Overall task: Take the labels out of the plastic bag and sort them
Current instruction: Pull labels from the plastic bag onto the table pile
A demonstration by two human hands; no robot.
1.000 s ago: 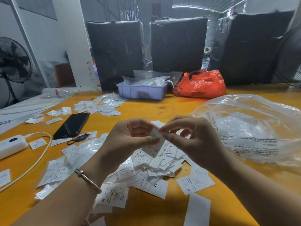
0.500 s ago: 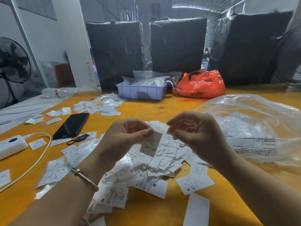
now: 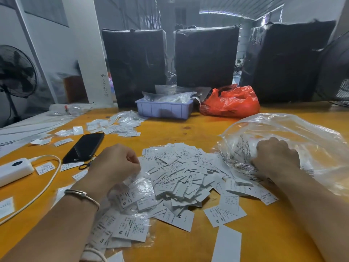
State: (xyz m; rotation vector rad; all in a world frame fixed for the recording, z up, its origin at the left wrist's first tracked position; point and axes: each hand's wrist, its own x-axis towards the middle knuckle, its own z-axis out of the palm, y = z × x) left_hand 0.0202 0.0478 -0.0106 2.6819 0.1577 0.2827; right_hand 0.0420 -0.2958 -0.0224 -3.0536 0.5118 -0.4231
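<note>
Labels (image 3: 179, 173), white, one big loose heap at frame centre on the yellow table (image 3: 188, 129), too many to count; size letters S, M, L, XL readable on some. Second smaller scatter of labels (image 3: 115, 125) upper left of centre. One clear plastic bag (image 3: 294, 140) at right, crumpled, its mouth against the heap's right edge. Right hand (image 3: 275, 159) knuckles up, fingers curled down gripping the bag's film at its lower left edge. Left hand (image 3: 115, 163) left of the heap, fingers curled in a fist; something thin may be pinched under it but cannot tell. One bracelet (image 3: 83, 195) on the left wrist. One black phone (image 3: 84, 147) left of centre, one white power bank (image 3: 15, 170) with cable at left edge. One lilac tray (image 3: 164, 109) at upper centre, one red bag (image 3: 230, 102) just right of it. Three black wrapped bales (image 3: 205, 55) behind. Two fans, one fan (image 3: 17, 74) at left edge, the other at right edge.
</note>
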